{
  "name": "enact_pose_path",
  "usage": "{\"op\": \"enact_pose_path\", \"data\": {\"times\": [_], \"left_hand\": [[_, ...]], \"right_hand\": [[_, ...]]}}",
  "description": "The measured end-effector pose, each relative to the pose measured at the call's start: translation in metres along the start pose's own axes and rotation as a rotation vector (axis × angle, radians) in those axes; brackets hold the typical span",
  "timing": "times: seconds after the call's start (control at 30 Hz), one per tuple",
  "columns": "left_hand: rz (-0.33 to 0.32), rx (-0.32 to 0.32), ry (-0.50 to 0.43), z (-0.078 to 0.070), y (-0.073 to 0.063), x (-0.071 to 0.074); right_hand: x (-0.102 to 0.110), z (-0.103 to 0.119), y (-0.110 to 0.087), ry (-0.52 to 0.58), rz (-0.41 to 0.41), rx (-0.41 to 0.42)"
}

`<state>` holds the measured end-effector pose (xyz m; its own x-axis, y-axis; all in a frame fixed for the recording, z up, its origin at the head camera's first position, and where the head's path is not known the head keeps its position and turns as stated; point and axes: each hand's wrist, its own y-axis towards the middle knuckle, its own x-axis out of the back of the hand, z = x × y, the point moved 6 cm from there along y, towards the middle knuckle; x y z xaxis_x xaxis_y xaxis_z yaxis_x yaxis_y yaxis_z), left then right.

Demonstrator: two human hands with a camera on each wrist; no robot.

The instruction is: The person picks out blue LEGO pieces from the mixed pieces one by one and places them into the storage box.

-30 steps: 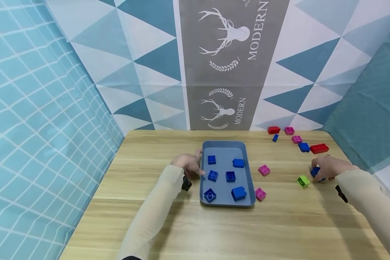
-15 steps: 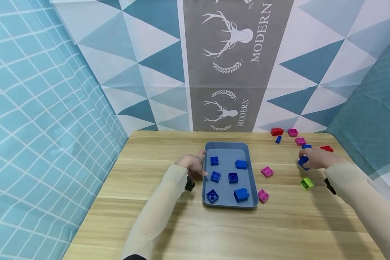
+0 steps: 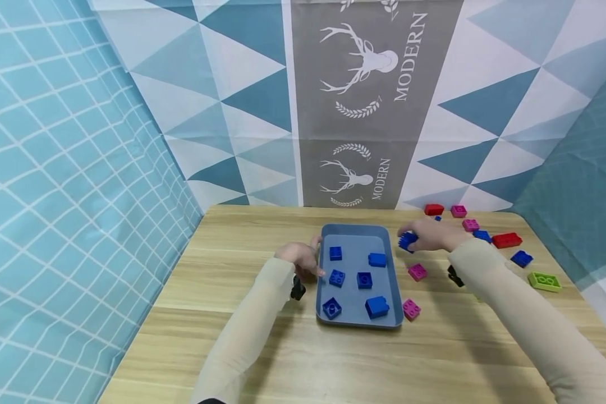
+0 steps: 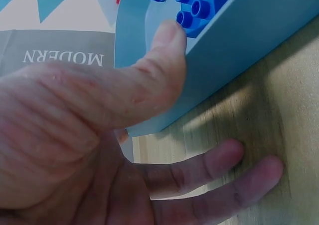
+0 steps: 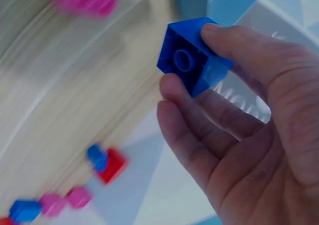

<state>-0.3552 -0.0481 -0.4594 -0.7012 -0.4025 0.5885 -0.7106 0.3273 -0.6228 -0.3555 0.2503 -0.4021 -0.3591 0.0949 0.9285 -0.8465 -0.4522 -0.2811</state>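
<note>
A blue block [image 5: 192,58] hangs above the table just beyond the right rim of the tray [image 3: 350,303], pinched between the thumb and fingertips of the right hand [image 3: 429,234]. In the right wrist view it tilts, its hollow underside with the round tube turned toward the lower left; it looks compact, and I cannot tell a long axis. The tray's long axis runs away from the person, and six blue bricks [image 3: 365,280] lie apart inside it. The left hand [image 3: 299,257] is spread at the left wall, thumb over the rim, other fingers loosely extended outside. Two pink bricks [image 3: 417,272] lie right of the tray; farther right, a long green brick [image 3: 545,281] lies roughly crosswise on the wooden table [image 3: 252,235].
</note>
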Motion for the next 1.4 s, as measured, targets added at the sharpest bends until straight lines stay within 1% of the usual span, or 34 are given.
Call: {"op": "enact_pose_path", "data": {"times": [0.13, 0.23, 0.37, 0.43, 0.53, 0.73, 0.9, 1.07, 1.3, 1.4], "left_hand": [[-0.003, 0.008, -0.007, 0.003, 0.001, 0.0], [-0.004, 0.009, -0.019, 0.004, 0.002, 0.001], [0.006, -0.002, -0.04, 0.004, 0.002, 0.001], [0.022, -0.015, -0.048, 0.003, 0.002, 0.0], [0.041, -0.03, -0.061, 0.002, 0.003, -0.003], [0.041, -0.033, -0.04, 0.002, 0.003, -0.004], [0.036, -0.018, -0.03, 0.003, 0.001, -0.003], [0.033, -0.014, -0.03, 0.004, -0.001, -0.001], [0.04, -0.021, -0.047, 0.005, 0.0, -0.003], [0.036, -0.02, -0.038, 0.007, 0.0, -0.001]], "right_hand": [[-0.003, 0.028, 0.025, 0.0, -0.028, 0.063], [-0.005, 0.043, 0.041, -0.011, -0.048, 0.08], [-0.012, 0.057, 0.061, -0.053, -0.06, 0.081], [-0.016, 0.061, 0.068, -0.08, -0.062, 0.089], [-0.024, 0.067, 0.077, -0.082, -0.05, 0.097], [-0.037, 0.08, 0.086, -0.077, -0.015, 0.101], [-0.041, 0.087, 0.092, -0.098, -0.015, 0.09], [-0.04, 0.089, 0.096, -0.101, -0.025, 0.085], [-0.042, 0.087, 0.1, -0.114, -0.038, 0.083], [-0.042, 0.085, 0.102, -0.089, -0.038, 0.064]]}}
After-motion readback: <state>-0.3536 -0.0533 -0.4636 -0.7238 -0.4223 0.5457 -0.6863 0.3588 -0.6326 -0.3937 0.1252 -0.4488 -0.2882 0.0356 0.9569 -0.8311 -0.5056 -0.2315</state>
